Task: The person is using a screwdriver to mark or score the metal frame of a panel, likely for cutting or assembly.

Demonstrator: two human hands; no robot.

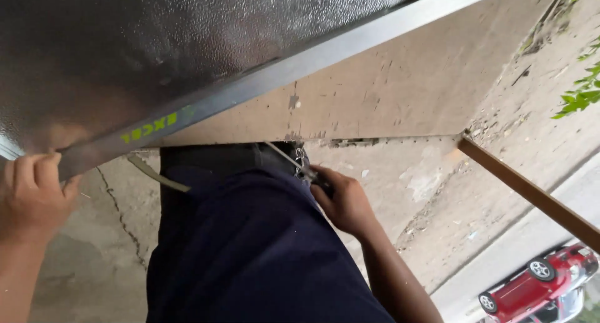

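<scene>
Right now the left hand [31,195] is at the left edge, curled shut around the low end of a silver metal frame bar [281,73] with a bit of yellow-green print on it. That bar runs up and to the right, and above it sits a big sheet of bumpy, frosted glass [156,42]. So the framed panel looks held up against a tan wall board [400,79], not let go yet. In the middle is the person's dark blue clothing [250,248], with a dark belt [212,155] at the top and a flat tan strap [156,175] hanging by it. Just right of that, the right hand [342,201] is closed on a thin metal tool [294,159], which points up and left toward the belt. I cannot tell what kind of tool it is. It is well apart from the bar, so work with it looks not started. Farther right a brown wooden stick [531,195] slants down, and a red car [540,279] sits in the corner.
</scene>
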